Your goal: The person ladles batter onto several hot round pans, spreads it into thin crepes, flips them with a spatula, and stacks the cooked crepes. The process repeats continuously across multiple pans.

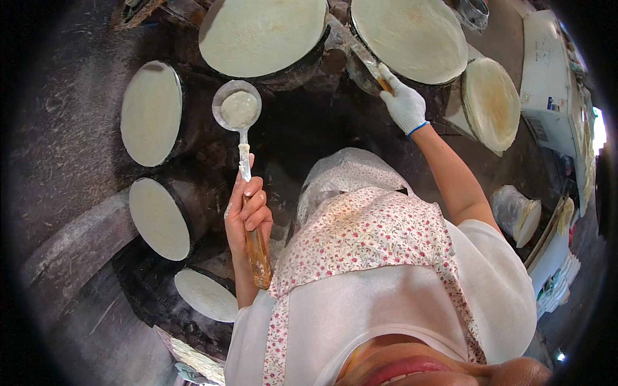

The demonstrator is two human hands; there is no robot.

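Observation:
My bare left hand [250, 209] is closed round the wooden handle of a ladle [244, 154]. White batter [239, 109] lies in the ladle's round bowl. Out to the right, my right hand [405, 108], in a white knit glove, grips the wooden handle of a long flat spatula [360, 50]. Its blade points up and left, between a thin round flatbread [264, 32] on a dark griddle and another flatbread [412, 38], lightly browned, on the griddle beside it. The blade's far tip is hard to make out.
More pale flatbreads lie on griddles down the left: one upper [151, 114], one middle [159, 219], one lower [206, 294]. At right rests a browned flatbread stack [492, 103], with a plastic-wrapped roundish bundle [515, 212] below it. A white cabinet [547, 83] stands far right.

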